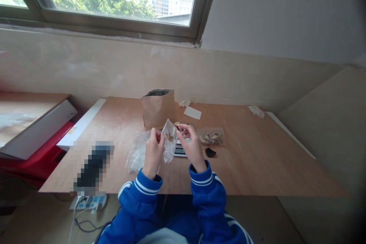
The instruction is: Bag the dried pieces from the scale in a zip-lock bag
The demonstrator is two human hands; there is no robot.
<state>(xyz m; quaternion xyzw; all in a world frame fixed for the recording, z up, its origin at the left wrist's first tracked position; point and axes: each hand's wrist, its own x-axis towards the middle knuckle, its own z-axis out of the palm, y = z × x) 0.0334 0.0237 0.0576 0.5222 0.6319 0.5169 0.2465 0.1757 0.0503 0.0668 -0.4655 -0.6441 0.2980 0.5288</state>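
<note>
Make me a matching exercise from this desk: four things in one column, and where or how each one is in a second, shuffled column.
Things:
1. Kraft paper pouch
2. Clear plastic bag
3. Digital scale
4. Small clear bag of pale pieces

States:
A. Lying right of the hands
B. Held by the left hand and right hand
C. Standing upright, top open
D. Partly hidden behind the hands

Pairs: 1C, 2B, 3D, 4A
</note>
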